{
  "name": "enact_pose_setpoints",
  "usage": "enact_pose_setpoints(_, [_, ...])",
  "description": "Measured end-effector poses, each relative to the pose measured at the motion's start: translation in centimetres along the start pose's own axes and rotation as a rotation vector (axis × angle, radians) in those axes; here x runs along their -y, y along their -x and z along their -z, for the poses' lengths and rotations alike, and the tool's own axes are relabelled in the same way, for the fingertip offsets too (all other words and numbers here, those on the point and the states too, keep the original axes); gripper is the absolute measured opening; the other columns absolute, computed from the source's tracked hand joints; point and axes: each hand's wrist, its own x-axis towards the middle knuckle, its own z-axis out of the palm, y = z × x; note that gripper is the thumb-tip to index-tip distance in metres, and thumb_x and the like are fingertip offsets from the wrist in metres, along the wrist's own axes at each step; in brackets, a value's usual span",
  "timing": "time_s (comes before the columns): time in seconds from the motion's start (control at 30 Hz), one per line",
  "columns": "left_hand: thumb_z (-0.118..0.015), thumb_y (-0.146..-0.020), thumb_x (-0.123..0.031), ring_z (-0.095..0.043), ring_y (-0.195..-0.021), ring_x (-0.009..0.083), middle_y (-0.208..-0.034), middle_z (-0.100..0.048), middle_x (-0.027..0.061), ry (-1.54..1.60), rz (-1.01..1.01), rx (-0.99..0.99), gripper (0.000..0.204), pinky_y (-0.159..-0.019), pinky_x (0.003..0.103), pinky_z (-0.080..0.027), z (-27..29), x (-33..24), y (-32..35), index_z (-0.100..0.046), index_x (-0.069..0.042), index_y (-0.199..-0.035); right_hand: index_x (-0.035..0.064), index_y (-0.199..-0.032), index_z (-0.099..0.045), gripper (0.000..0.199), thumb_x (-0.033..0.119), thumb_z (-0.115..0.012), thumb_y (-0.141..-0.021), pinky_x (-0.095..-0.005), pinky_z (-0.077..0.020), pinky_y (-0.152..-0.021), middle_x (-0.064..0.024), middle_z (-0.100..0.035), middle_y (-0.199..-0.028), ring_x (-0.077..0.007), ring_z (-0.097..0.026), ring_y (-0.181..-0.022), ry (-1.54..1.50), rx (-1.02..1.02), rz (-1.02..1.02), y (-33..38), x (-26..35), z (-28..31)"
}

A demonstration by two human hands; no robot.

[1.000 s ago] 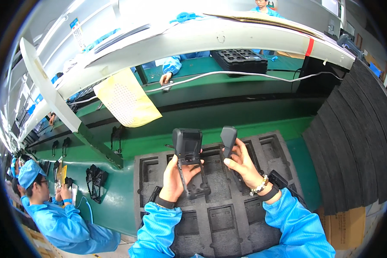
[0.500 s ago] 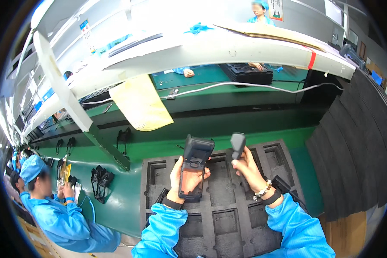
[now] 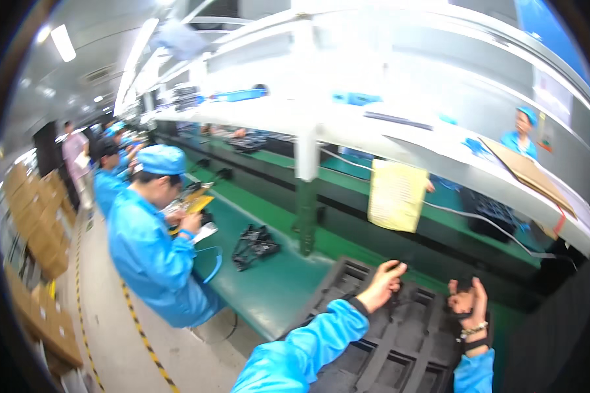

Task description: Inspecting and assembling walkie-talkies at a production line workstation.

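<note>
Head cam view, and from where I'm standing it's pretty blurry around the hands. Right hand [image 3: 469, 304] has its fingers curled around a small dark part [image 3: 465, 284], held up over the far right end of the black foam tray [image 3: 418, 340]. Left hand [image 3: 381, 288] is above the tray too, well apart from the other, fingers bent; can't tell what's in them, too dark and smeared. Black bundle [image 3: 254, 247] sits on the green bench [image 3: 269, 298], near a blue-capped co-worker [image 3: 154, 255] on the left.
</note>
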Motion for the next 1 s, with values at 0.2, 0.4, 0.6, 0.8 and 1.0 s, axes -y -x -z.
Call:
enact_pose_setpoints(0.2, [-0.051, -0.090, -0.005, -0.049, -0.068, 0.0149, -0.094, -0.055, 0.0094, -0.454, -0.041, -0.104, 0.043, -0.059, 0.030, -0.044, -4.4, -0.5, -7.4, -0.040, -0.012, -0.132, 0.0153, -0.099, -0.062, 0.042, 0.054, -0.069, -0.085, -0.0343, -0.0533, -0.065, -0.0008, -0.062, -0.090, -0.0189, -0.063, -0.087, 0.277, -0.239, 0.152, -7.2, 7.6, 9.6])
enact_pose_setpoints(0.4, [-0.049, -0.091, -0.012, -0.055, -0.115, 0.0495, -0.120, -0.057, 0.0365, -1.032, -0.218, -0.227, 0.060, -0.098, 0.051, -0.044, -2.7, 2.8, -16.6, -0.029, -0.005, -0.147, 0.0077, -0.100, -0.052, 0.045, 0.053, -0.051, -0.097, -0.0434, -0.0533, -0.061, -0.0098, -0.062, -0.083, -0.0263, -0.064, -0.075, 0.400, -0.350, 0.091, -15.0, 8.3, 20.1])
enact_pose_setpoints(0.6, [-0.054, -0.092, -0.017, -0.052, -0.121, 0.0457, -0.125, -0.057, 0.0315, -1.101, -0.143, -0.327, 0.059, -0.100, 0.046, -0.045, 5.9, 6.8, -19.5, -0.029, -0.004, -0.144, 0.0129, -0.127, -0.047, 0.037, 0.036, -0.052, -0.098, -0.0444, -0.0564, -0.057, -0.0138, -0.065, -0.100, -0.0317, -0.067, -0.072, 0.883, -0.611, -0.029, -17.5, 3.7, 25.3])
enact_pose_setpoints(0.8, [-0.056, -0.091, -0.011, -0.053, -0.122, 0.0423, -0.126, -0.059, 0.0277, -1.223, -0.161, -0.139, 0.046, -0.100, 0.042, -0.045, 7.0, 8.4, -21.4, -0.043, 0.001, -0.134, 0.0033, -0.128, -0.051, 0.034, 0.013, -0.051, -0.095, -0.0339, -0.0516, -0.044, -0.0155, -0.064, -0.097, -0.0265, -0.068, -0.061, 1.214, -0.552, 0.078, -20.0, 4.7, 30.1])
enact_pose_setpoints(1.0, [-0.053, -0.091, -0.008, -0.056, -0.120, 0.0408, -0.125, -0.060, 0.0256, -1.104, -0.192, -0.215, 0.041, -0.099, 0.041, -0.046, 5.6, 8.6, -22.2, -0.047, 0.001, -0.131, -0.0031, -0.124, -0.052, 0.034, 0.013, -0.053, -0.095, -0.0327, -0.0427, -0.039, -0.0162, -0.066, -0.095, -0.0226, -0.067, -0.056, 1.027, -0.743, 0.139, -19.2, 6.9, 32.3])
